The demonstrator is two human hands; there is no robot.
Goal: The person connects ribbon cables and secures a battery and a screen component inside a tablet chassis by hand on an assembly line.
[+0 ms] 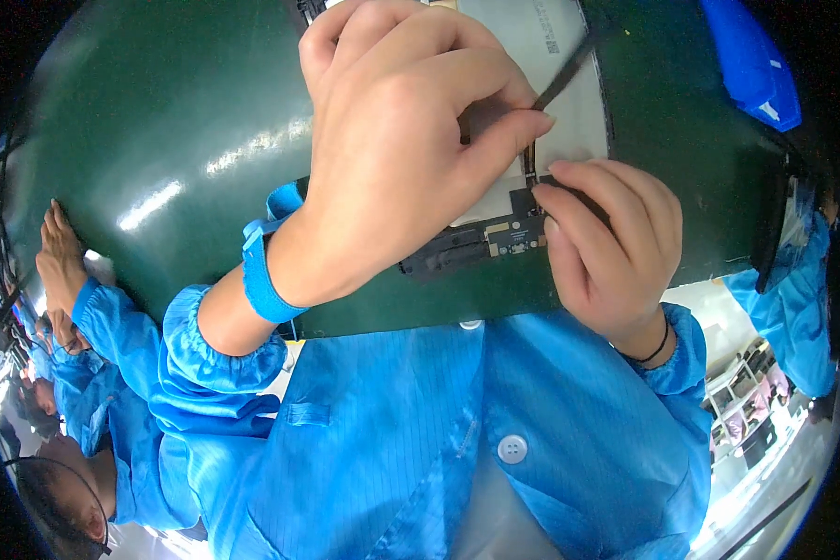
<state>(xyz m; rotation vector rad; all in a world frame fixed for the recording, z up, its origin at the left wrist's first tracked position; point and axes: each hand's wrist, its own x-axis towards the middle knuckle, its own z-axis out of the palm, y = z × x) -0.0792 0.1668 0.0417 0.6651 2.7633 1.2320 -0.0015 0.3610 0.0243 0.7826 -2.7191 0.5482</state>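
Observation:
An opened tablet-like device [574, 121] with a silver-white panel and dark edges lies on the green table. At its near end is a small black circuit board [509, 241] with metal contacts. My left hand [406, 131], with a blue strap at its wrist, reaches over the panel; thumb and forefinger pinch a thin dark strip [564, 77] that slants up to the right. Below the pinch a narrow dark ribbon cable [529, 161] runs down to the board. My right hand [616, 238] is closed at the cable's lower end, its fingertips touching there; what they grip is hidden.
The green table mat [215, 103] spreads around the device and ends at a near edge by my body. A bright blue object [751, 70] lies at the far right. At the left a co-worker's hand [61, 252] rests on the table; another blue sleeve [793, 308] shows at right.

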